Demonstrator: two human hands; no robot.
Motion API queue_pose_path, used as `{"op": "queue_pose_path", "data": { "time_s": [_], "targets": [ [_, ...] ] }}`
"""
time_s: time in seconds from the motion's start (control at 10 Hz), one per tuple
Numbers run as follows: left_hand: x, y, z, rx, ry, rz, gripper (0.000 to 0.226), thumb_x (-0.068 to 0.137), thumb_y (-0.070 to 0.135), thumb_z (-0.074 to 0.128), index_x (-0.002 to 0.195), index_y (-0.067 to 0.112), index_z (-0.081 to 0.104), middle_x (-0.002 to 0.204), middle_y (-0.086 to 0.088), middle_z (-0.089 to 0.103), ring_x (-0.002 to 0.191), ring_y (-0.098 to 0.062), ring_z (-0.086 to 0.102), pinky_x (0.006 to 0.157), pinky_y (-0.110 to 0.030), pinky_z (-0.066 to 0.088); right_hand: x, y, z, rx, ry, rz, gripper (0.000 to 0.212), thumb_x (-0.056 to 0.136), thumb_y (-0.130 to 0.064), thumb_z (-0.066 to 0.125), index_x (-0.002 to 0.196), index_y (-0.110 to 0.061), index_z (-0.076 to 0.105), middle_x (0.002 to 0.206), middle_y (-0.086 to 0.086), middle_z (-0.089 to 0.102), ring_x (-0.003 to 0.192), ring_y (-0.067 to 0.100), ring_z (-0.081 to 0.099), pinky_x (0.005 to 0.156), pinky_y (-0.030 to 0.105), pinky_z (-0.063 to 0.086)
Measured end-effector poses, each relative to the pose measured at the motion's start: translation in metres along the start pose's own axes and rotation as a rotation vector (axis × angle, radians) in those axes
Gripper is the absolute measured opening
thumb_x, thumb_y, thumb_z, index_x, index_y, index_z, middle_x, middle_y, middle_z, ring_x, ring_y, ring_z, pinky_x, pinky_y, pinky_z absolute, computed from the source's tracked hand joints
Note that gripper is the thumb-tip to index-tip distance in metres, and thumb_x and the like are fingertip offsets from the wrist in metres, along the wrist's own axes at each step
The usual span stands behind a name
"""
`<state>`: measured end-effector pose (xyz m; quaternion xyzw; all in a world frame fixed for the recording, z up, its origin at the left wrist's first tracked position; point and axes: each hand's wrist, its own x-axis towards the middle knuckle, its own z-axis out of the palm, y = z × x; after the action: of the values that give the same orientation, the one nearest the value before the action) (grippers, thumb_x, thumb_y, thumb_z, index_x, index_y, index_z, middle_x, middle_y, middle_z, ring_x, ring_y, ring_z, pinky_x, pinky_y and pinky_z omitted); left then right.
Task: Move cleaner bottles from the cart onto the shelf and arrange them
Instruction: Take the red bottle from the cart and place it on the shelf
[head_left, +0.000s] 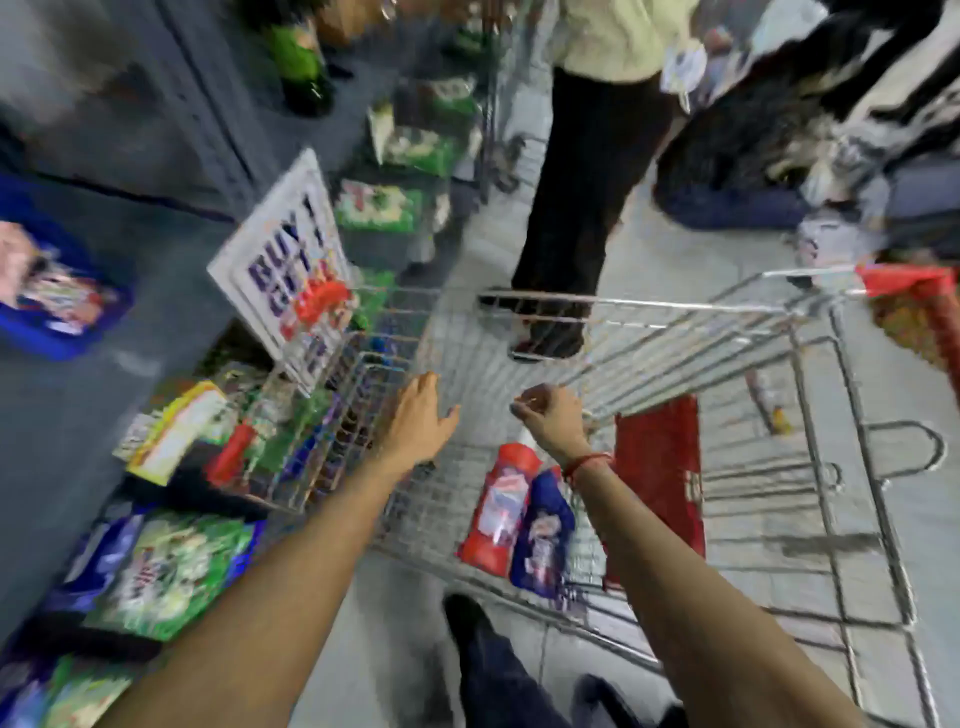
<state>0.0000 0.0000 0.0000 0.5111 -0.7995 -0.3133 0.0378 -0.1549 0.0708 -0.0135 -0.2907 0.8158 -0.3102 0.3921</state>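
Note:
The frame is blurred by motion. A red cleaner bottle (497, 512) and a blue cleaner bottle (543, 540) lie side by side on the floor of the wire cart (675, 304). My left hand (420, 418) hovers over the cart's left side, fingers apart and holding nothing. My right hand (550, 421) is above the red bottle's cap, fingers curled in with nothing visible in them, close to the cart's mesh wall. A red thread circles that wrist. The grey shelf (67, 426) runs along the left.
A wire display basket (306, 441) of packets juts from the shelf beside the cart, under a "BUY 1 GET" sign (288, 265). Green and blue packets (171, 571) fill the lower shelf. A person in black trousers (571, 208) stands beyond the cart. The cart's red seat flap (660, 483) hangs inside.

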Motion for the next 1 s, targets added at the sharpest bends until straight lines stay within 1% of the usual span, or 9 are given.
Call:
{"op": "queue_pose_path", "data": {
  "time_s": [0.1,0.2,0.3,0.4,0.5,0.6,0.7,0.8,1.0],
  "targets": [
    [0.018,-0.005,0.056,0.066,-0.349,-0.092,0.059,0.091,0.021,0.052,0.14,-0.001,0.027,0.148,-0.023,0.033,0.136,-0.032,0.032,0.106,-0.029,0.022,0.001,0.042,0.0,-0.091,-0.114,0.202,0.034,0.086,-0.014,0.058,0.101,0.017,0.058,0.079,0.03,0.067,0.087,0.023,0.065,0.075,0.028,0.047],
    [0.027,-0.01,0.105,0.047,-0.498,-0.16,0.068,0.087,0.017,0.059,0.14,-0.005,0.023,0.148,-0.026,0.029,0.137,-0.034,0.03,0.105,-0.029,0.02,0.004,0.095,0.014,-0.01,-0.184,0.458,0.032,0.091,0.0,0.044,0.109,0.028,0.044,0.038,0.012,0.057,0.053,0.008,0.059,0.043,0.007,0.04],
    [0.04,-0.016,0.148,0.054,-0.584,-0.19,0.09,0.079,0.024,0.068,0.143,-0.005,0.011,0.151,-0.03,0.019,0.141,-0.036,0.02,0.111,-0.032,0.02,0.033,0.152,0.053,-0.044,-0.265,0.522,0.037,0.092,-0.008,0.044,0.126,0.007,0.046,0.122,0.034,0.054,0.093,0.016,0.058,0.07,0.025,0.048],
    [0.047,-0.031,0.186,0.058,-0.674,-0.235,0.068,0.08,0.019,0.067,0.136,-0.002,0.034,0.143,-0.025,0.039,0.131,-0.033,0.04,0.106,-0.035,0.032,0.044,0.168,0.081,-0.107,-0.214,0.497,0.034,0.093,-0.012,0.044,0.118,0.009,0.052,0.127,0.028,0.054,0.113,0.034,0.054,0.084,0.038,0.042],
    [0.051,-0.048,0.21,-0.012,-0.608,-0.333,0.046,0.077,0.006,0.066,0.12,0.003,0.052,0.124,-0.021,0.059,0.107,-0.03,0.057,0.087,-0.035,0.046,0.056,0.178,0.092,0.035,-0.134,0.522,0.031,0.088,-0.012,0.047,0.108,0.009,0.058,0.117,0.029,0.061,0.104,0.038,0.059,0.072,0.034,0.041],
    [0.051,-0.063,0.222,-0.129,-0.506,-0.439,0.058,0.068,0.011,0.077,0.119,0.004,0.049,0.121,-0.014,0.059,0.108,-0.03,0.055,0.082,-0.032,0.039,0.073,0.182,0.101,0.256,-0.084,0.608,0.027,0.088,-0.009,0.043,0.105,0.008,0.055,0.117,0.027,0.061,0.097,0.034,0.059,0.075,0.033,0.043],
    [0.047,-0.07,0.233,-0.18,-0.592,-0.476,0.079,0.061,0.024,0.082,0.128,0.013,0.042,0.126,-0.007,0.056,0.118,-0.028,0.05,0.099,-0.036,0.034,0.082,0.183,0.11,0.457,-0.067,0.66,0.031,0.088,0.002,0.038,0.116,0.01,0.048,0.125,0.03,0.054,0.104,0.034,0.057,0.083,0.035,0.051],
    [0.047,-0.076,0.239,-0.282,-0.629,-0.499,0.074,0.062,0.03,0.081,0.128,0.023,0.047,0.122,-0.003,0.06,0.109,-0.022,0.052,0.094,-0.031,0.03,0.089,0.181,0.113,0.566,-0.053,0.671,0.029,0.092,-0.004,0.039,0.117,0.007,0.048,0.127,0.028,0.053,0.09,0.028,0.057,0.059,0.02,0.05],
    [0.049,-0.077,0.2,-0.591,-0.593,-0.578,0.05,0.064,0.004,0.079,0.108,0.016,0.058,0.118,-0.013,0.064,0.103,-0.024,0.059,0.095,-0.04,0.045,0.089,0.146,0.096,0.635,-0.185,0.588,0.034,0.093,-0.012,0.04,0.118,0.006,0.053,0.103,0.014,0.059,0.079,0.019,0.057,0.063,0.025,0.046]
  ]
}}
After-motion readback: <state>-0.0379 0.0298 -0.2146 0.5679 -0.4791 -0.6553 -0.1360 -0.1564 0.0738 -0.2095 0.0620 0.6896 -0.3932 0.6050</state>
